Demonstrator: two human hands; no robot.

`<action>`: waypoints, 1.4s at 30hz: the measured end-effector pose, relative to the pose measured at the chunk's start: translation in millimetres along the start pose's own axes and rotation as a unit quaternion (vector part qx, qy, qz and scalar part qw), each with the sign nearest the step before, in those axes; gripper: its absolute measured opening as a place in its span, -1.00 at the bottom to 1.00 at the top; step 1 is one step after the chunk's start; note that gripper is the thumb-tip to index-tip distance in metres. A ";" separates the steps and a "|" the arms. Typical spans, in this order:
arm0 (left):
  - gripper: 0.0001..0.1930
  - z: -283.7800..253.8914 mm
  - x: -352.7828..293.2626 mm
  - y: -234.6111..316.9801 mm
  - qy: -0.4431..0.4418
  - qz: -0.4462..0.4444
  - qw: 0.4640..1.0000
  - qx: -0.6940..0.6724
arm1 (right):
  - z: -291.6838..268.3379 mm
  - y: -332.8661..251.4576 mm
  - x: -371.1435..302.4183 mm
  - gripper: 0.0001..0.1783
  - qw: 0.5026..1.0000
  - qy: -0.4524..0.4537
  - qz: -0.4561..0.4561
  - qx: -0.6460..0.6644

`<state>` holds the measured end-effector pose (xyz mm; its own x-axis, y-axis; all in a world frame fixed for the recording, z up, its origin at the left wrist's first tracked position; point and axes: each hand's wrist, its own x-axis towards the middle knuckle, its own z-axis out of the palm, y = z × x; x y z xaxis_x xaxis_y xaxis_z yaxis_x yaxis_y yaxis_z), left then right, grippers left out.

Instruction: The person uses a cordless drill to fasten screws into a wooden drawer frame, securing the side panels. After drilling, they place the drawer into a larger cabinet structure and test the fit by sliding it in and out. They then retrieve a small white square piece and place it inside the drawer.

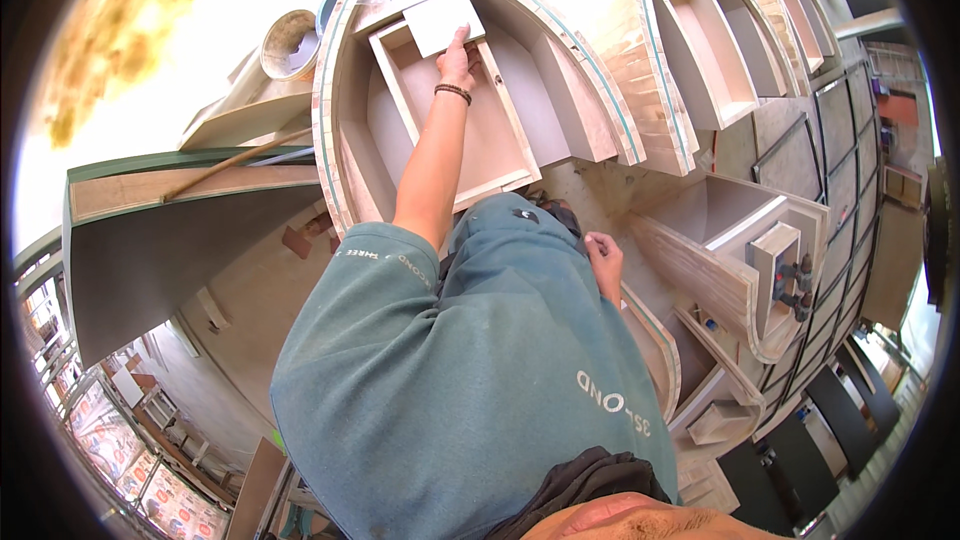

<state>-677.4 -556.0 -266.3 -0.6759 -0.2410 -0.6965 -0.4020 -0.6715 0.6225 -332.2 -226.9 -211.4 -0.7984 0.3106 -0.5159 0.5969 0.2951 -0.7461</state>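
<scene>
My left hand [456, 65], with a dark bracelet at its wrist, reaches forward and grips the near edge of a white rectangular board [437, 20], thumb on top. The board lies over the far end of an open wooden drawer box [513, 130]. This box sits inside a curved wooden cabinet [333, 70] with a rounded, teal-striped rim. Down at my right side, my right hand [605, 262] has its fingers curled in; whether anything is inside them is hidden.
More curved cabinets with a drawer box [703, 45] stand to the right. A nearer cabinet piece [715, 250] carries a dark tool [800, 285]. At the left are a bucket [289, 45] and a dark-sided table [180, 260] with a wooden stick [235, 162] on it.
</scene>
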 end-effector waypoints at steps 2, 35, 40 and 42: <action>-0.25 0.8 -0.8 -0.1 -0.008 -0.004 1.000 0.008 | 1.8 0.1 -1.6 -0.66 1.000 0.001 0.005 0.000; -0.66 -2.3 1.3 -6.3 0.021 0.005 0.999 0.024 | 1.6 24.8 2.4 -0.64 1.000 -0.013 0.003 0.007; -0.73 -16.6 -3.7 -8.9 -0.025 -0.023 0.999 0.004 | -3.7 10.7 0.4 -0.66 0.999 0.001 0.020 -0.026; -0.78 -25.7 -13.5 -14.0 -0.062 -0.008 0.998 0.022 | -8.4 21.3 5.0 -0.67 1.000 -0.006 0.024 -0.011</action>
<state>-646.7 -561.3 -274.8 -0.7394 -0.1403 -0.6585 -0.4381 -0.6424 0.6288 -322.8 -211.5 -226.3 -0.7698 0.3141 -0.5557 0.6358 0.2997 -0.7113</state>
